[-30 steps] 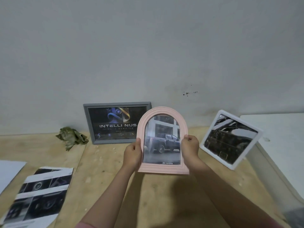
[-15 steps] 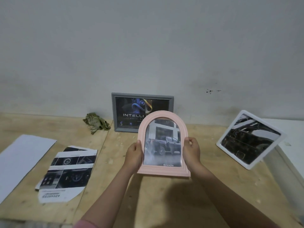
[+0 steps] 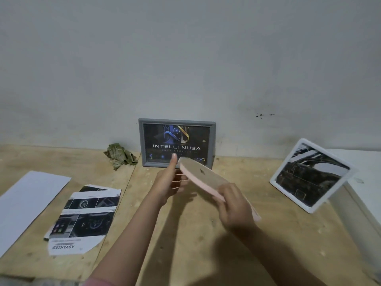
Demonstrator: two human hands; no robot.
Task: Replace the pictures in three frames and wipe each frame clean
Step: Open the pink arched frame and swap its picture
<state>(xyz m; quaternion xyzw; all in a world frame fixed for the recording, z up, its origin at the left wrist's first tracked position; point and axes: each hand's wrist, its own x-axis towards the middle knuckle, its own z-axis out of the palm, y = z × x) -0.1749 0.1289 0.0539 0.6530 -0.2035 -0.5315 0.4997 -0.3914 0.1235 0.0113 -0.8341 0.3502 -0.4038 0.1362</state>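
The right hand grips the near end of the pink arched frame, fingers curled over its edge. The frame is held above the wooden table, tipped nearly flat with its brown backing upward and its arched end pointing away toward the wall. The left hand is under the frame's far left side, fingers spread straight beneath it and thumb raised beside the edge. Left of the pink frame, printed car-interior sheets lie flat on the table, and a blank white sheet lies farther left. Right of it, a white square frame leans against a white box. Beyond the pink frame, a grey frame reading INTELLI NUSA stands against the wall, with a crumpled green cloth just to its left.
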